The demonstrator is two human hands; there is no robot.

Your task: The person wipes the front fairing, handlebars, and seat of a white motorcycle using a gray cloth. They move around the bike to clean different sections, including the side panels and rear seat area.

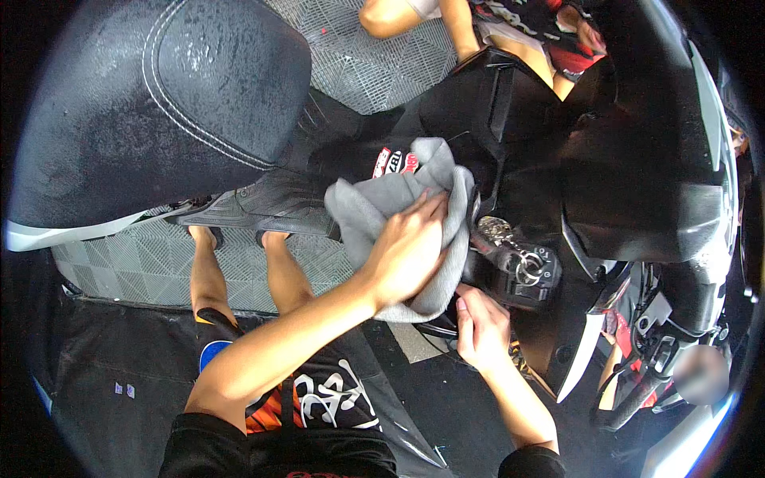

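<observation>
My left hand [412, 245] is closed on a bunched grey cloth [370, 209], which lies against the dark bodywork of a motor scooter. Some of the fingers are sunk in the cloth's folds. Just below and to the right, my right hand [484, 328] is curled at the edge of a black plastic panel; its fingertips are partly hidden. Beside the cloth, a ring of keys [529, 267] hangs at the scooter's ignition switch [532, 293]. Stickers [394, 162] show on the bodywork past the cloth's upper edge.
The black scooter seat [227, 77] with white stitching fills the upper left, its surface wet-looking. A handlebar grip [633, 400] and cables are at the lower right. Another person [466, 36] is low down beyond the scooter. Patterned grey floor tiles [143, 263] lie below.
</observation>
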